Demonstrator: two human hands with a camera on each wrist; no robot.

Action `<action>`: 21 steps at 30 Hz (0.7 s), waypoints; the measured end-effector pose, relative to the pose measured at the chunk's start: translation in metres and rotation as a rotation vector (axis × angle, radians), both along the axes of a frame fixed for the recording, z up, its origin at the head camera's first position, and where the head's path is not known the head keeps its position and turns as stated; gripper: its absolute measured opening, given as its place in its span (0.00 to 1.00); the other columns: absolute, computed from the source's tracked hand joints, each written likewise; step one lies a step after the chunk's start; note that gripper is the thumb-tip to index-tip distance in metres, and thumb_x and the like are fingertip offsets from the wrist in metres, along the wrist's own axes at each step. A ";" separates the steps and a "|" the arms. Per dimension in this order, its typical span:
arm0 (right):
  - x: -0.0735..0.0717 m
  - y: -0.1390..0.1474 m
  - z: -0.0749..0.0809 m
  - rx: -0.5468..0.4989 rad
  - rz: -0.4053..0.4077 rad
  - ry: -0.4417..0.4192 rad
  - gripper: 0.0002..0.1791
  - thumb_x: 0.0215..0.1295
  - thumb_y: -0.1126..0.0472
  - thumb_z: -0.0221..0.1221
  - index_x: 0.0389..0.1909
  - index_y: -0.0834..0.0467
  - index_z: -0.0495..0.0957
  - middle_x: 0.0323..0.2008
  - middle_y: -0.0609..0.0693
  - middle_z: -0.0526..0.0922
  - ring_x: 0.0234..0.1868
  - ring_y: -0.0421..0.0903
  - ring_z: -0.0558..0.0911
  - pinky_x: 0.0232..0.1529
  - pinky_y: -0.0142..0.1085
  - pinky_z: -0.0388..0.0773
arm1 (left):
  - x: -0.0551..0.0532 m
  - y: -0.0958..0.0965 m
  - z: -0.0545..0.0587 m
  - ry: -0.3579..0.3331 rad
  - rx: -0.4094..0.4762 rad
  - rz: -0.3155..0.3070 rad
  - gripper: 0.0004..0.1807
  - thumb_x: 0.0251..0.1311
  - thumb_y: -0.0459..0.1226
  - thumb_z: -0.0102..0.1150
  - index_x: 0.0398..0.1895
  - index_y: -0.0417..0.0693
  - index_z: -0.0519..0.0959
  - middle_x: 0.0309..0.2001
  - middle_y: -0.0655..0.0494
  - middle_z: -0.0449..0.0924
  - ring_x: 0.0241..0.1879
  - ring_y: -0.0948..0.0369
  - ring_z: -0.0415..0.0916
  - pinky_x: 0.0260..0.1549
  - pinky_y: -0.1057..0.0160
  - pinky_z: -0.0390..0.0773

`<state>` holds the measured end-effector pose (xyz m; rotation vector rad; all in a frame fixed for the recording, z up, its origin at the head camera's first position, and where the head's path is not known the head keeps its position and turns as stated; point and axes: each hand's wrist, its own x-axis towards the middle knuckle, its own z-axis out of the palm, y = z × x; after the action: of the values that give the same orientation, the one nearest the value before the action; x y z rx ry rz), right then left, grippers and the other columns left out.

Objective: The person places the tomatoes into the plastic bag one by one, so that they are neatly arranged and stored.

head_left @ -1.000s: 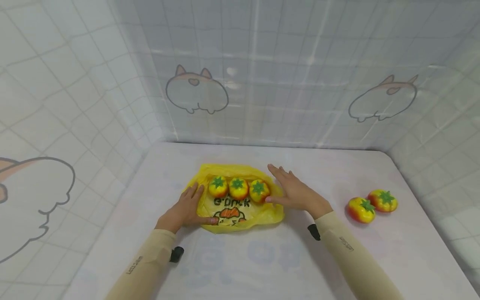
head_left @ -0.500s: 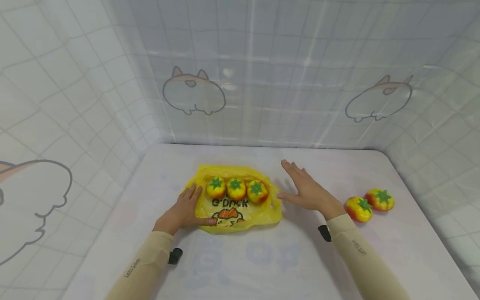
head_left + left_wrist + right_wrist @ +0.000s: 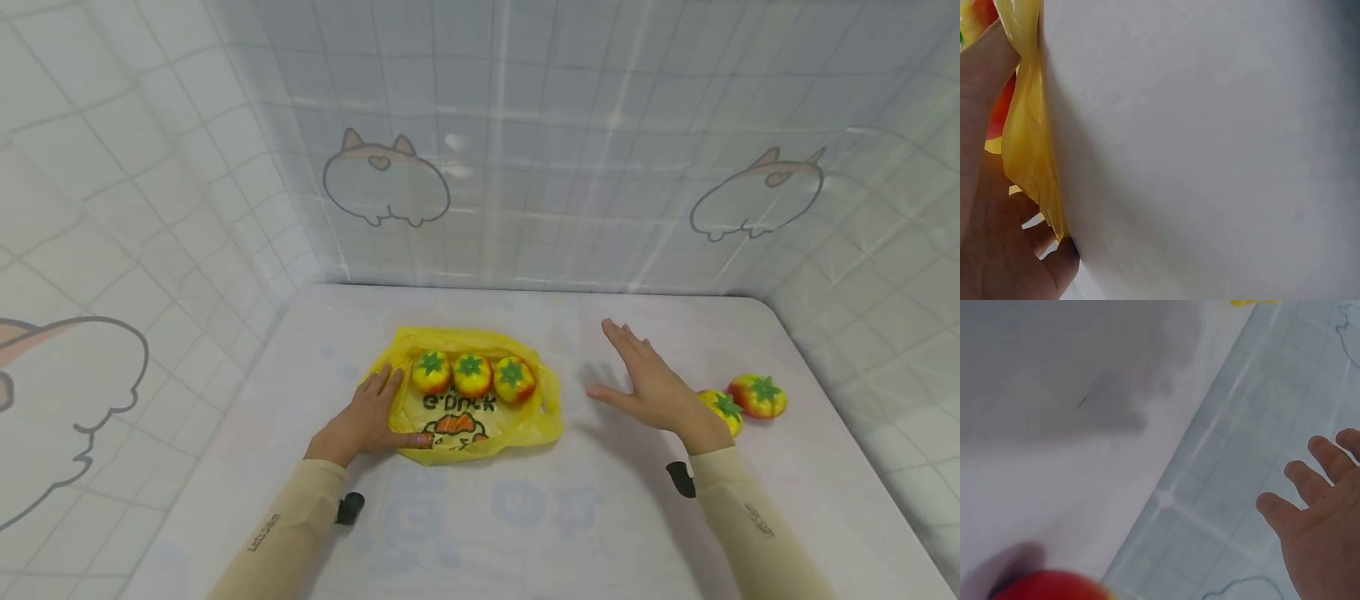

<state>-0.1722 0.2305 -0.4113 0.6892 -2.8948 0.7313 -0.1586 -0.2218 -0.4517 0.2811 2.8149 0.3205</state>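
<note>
A yellow plastic bag (image 3: 525, 433) with a printed cartoon lies on the table, its mouth spread. Across its opening sit three glossy yellow-and-red toy fruits (image 3: 472, 376) with green star-shaped tops. My left hand (image 3: 369, 421) rests on the bag's left edge, fingers and thumb spread apart. In the left wrist view, the bag's yellow film (image 3: 1029, 137) lies against that hand (image 3: 997, 250). Off to the bag's right, my right hand (image 3: 656, 387) is in the air, fingers extended, touching nothing. Its wrist partly covers a loose toy fruit (image 3: 723, 410).
Another loose toy fruit (image 3: 759, 395) lies at the right of the white table (image 3: 525, 550). Tile-patterned curtains (image 3: 570, 167) with cartoon animals stand behind the table and at both sides.
My right hand has moved away from the bag's right edge, rightward toward the two loose toy fruits. My left hand stays on the bag, and the three fruits there keep their places.
</note>
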 end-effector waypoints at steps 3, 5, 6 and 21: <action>0.004 0.009 0.000 -0.004 -0.026 -0.007 0.56 0.53 0.32 0.60 0.75 0.45 0.39 0.74 0.44 0.44 0.74 0.52 0.46 0.70 0.53 0.42 | 0.001 0.000 0.001 -0.009 0.004 0.001 0.73 0.31 0.77 0.57 0.75 0.43 0.40 0.74 0.40 0.31 0.71 0.38 0.35 0.62 0.36 0.52; 0.006 0.014 0.000 -0.011 -0.032 -0.003 0.57 0.53 0.32 0.61 0.75 0.46 0.39 0.74 0.45 0.45 0.74 0.53 0.46 0.70 0.53 0.42 | 0.002 0.000 0.003 -0.012 0.002 0.005 0.74 0.31 0.77 0.57 0.75 0.43 0.40 0.74 0.40 0.31 0.71 0.38 0.35 0.62 0.36 0.52; 0.007 0.016 -0.001 -0.016 -0.033 -0.001 0.57 0.53 0.33 0.61 0.75 0.46 0.39 0.74 0.46 0.45 0.74 0.53 0.46 0.70 0.53 0.42 | 0.002 0.000 0.004 -0.010 -0.002 0.007 0.74 0.31 0.77 0.57 0.75 0.43 0.40 0.74 0.40 0.32 0.71 0.39 0.35 0.63 0.37 0.52; 0.017 0.029 -0.001 -0.004 -0.070 -0.020 0.56 0.54 0.34 0.61 0.75 0.46 0.38 0.74 0.47 0.45 0.73 0.54 0.45 0.70 0.52 0.41 | 0.001 -0.001 0.002 -0.006 -0.012 0.001 0.74 0.30 0.78 0.55 0.75 0.44 0.40 0.74 0.40 0.31 0.71 0.39 0.35 0.62 0.37 0.53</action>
<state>-0.1547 0.2598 -0.4122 0.5797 -2.9177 0.7397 -0.1574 -0.2227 -0.4498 0.2759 2.8103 0.3045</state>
